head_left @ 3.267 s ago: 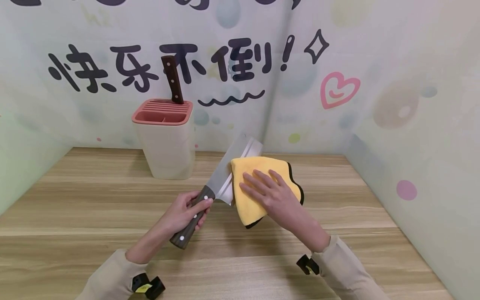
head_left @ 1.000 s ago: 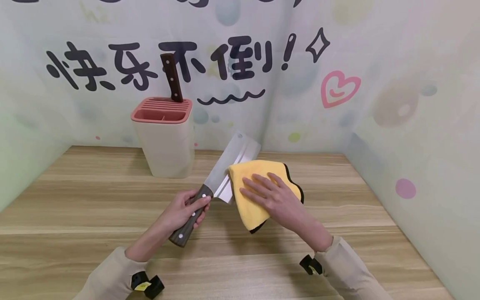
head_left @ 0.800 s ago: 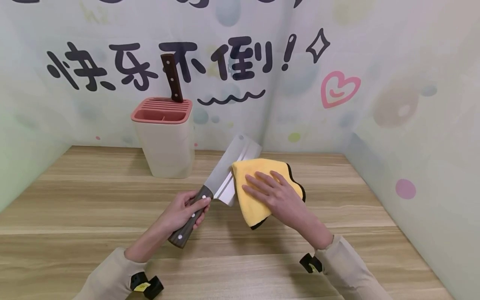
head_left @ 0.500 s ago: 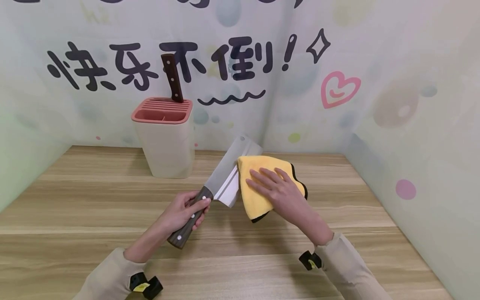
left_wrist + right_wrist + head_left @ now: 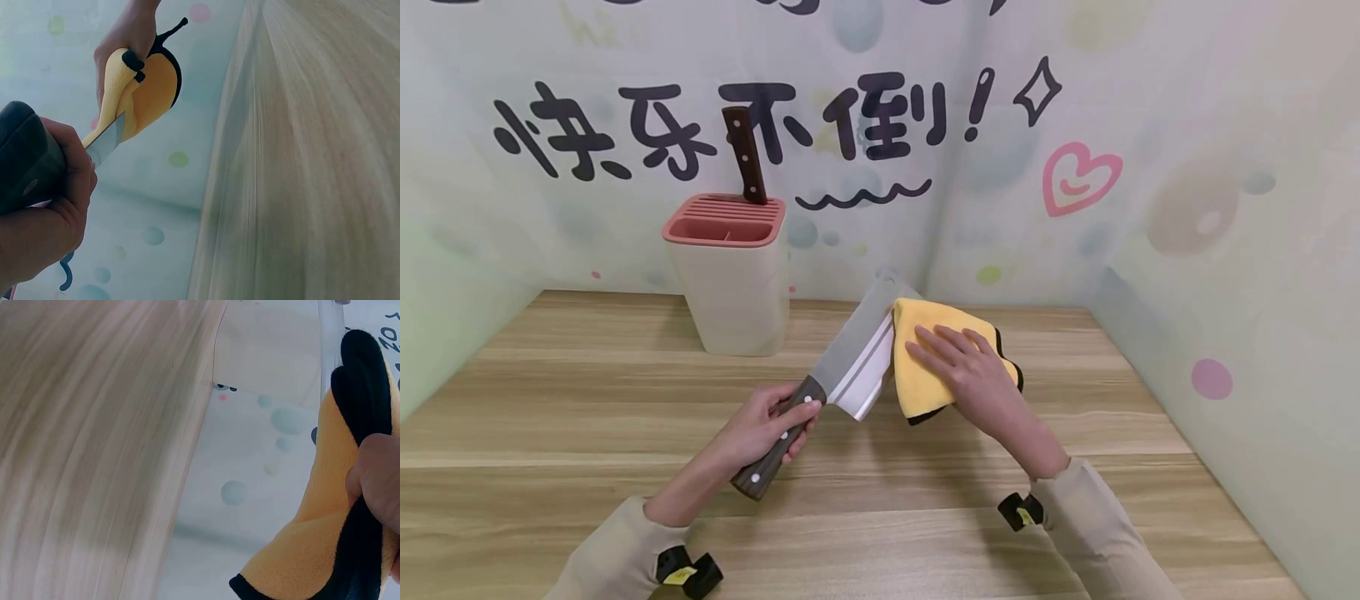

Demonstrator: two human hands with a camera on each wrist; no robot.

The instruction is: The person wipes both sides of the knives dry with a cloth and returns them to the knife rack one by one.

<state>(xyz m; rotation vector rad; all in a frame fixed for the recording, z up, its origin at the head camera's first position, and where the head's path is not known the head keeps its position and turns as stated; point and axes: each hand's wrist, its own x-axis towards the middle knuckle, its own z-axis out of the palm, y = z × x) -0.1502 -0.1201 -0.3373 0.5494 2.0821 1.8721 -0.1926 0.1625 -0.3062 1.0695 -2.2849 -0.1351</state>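
My left hand [image 5: 771,427] grips the dark riveted handle of a cleaver [image 5: 848,354], its broad steel blade slanting up and away over the table. On the blade's right side, near the far end, lies a folded yellow cloth [image 5: 917,387] with black trim. My right hand [image 5: 979,382] holds the cloth, fingers spread along its upper face. From the left wrist, the cloth [image 5: 156,87] is seen folded about the blade [image 5: 107,147]. In the right wrist view the thumb side of my right hand [image 5: 380,481] presses the cloth's trimmed fold; the blade is hidden there.
At the back left stands a white knife block [image 5: 730,300] with a slotted red top. One brown-handled knife [image 5: 745,158] is upright in it. The wood-grain table [image 5: 625,483] meets a printed wall sheet [image 5: 880,225] behind the cleaver.
My right hand has slid the cloth up and right along the blade toward its far end, uncovering more of the lower blade. My left hand keeps its hold, nearly still.
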